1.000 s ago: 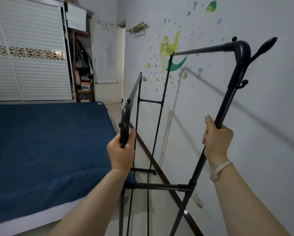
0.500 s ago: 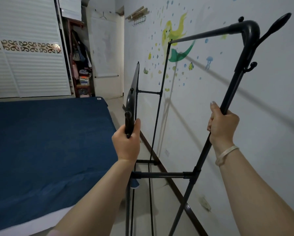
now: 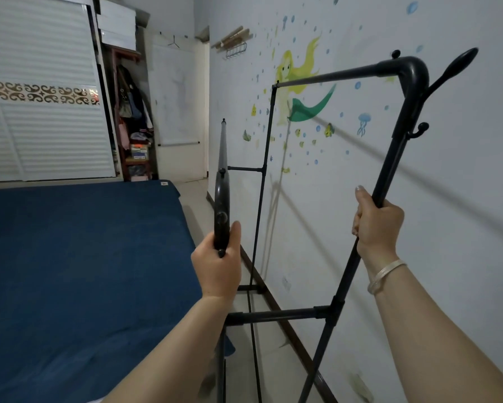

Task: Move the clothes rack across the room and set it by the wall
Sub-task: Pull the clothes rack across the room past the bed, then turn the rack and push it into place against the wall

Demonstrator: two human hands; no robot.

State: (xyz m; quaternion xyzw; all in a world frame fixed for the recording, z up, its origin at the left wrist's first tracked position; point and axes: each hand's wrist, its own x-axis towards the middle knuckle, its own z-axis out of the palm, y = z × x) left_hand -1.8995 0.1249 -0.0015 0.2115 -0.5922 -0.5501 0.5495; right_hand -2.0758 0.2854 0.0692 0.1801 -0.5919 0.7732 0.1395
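Observation:
The black metal clothes rack [image 3: 279, 314] stands empty in the narrow gap between the bed and the right wall [image 3: 462, 199]. My left hand [image 3: 218, 266] is closed around the near end of its left top rail. My right hand [image 3: 377, 225] grips the right upright post below the curved corner with its hooks. The rack's far uprights reach toward the mermaid decal [image 3: 299, 91] on the wall. Its feet are below the frame edge.
A bed with a blue cover [image 3: 78, 271] fills the left side, close to the rack. A dark skirting board [image 3: 288, 324] runs along the wall's base. At the far end stand a white wardrobe [image 3: 40, 97], an open shelf with clothes [image 3: 134, 117] and a doorway.
The rack and both hands sit slightly lower and closer in view than before, and the view has shifted a little. Both grips are unchanged.

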